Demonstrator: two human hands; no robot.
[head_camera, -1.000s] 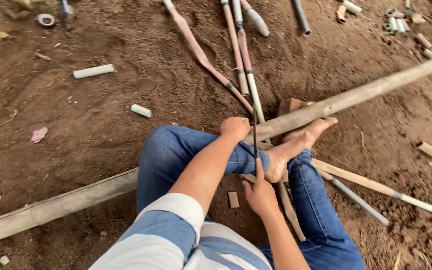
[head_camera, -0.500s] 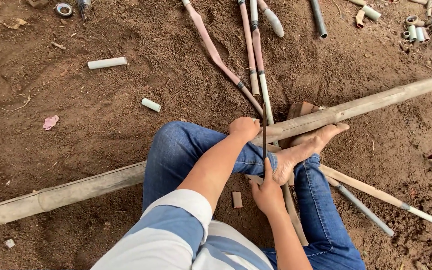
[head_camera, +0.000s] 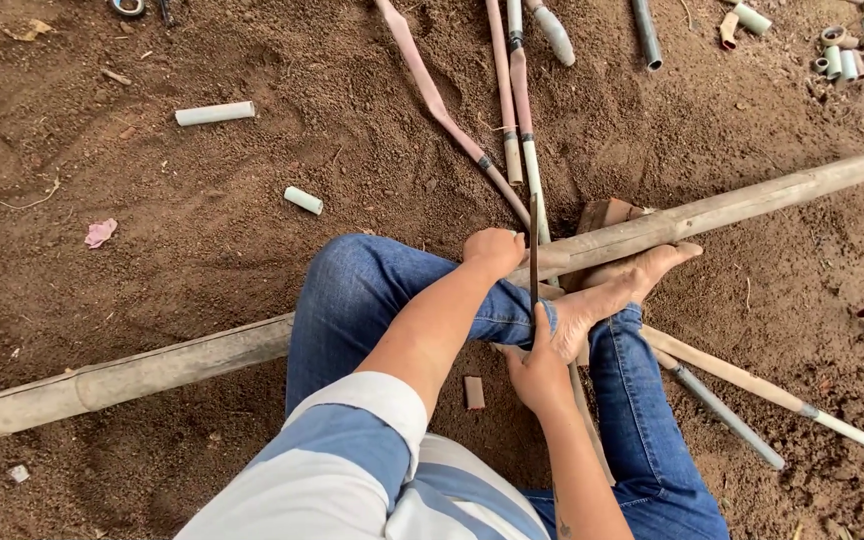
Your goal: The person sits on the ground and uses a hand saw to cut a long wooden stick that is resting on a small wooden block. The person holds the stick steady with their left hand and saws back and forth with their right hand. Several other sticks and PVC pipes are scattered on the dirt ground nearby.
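The long bamboo pole (head_camera: 752, 205) lies across the dirt floor (head_camera: 202, 250) from 8 to 2 o'clock, pinned under a bare foot (head_camera: 617, 290). The left hand (head_camera: 492, 250) is closed on the pole; the right hand (head_camera: 532, 365) grips a thin dark blade (head_camera: 532, 250) standing on it. Steady foot pressure and an upright blade should serve best. Pipe offcuts (head_camera: 214, 113) lie at 11 o'clock.

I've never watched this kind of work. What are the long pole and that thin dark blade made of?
The pole looks like bamboo: round, pale grey-brown, dull, with ring-like joints. The blade, held by the right hand, looks like dark metal, thin and flat, though it's too narrow to be sure. The left hand steadies the pole.
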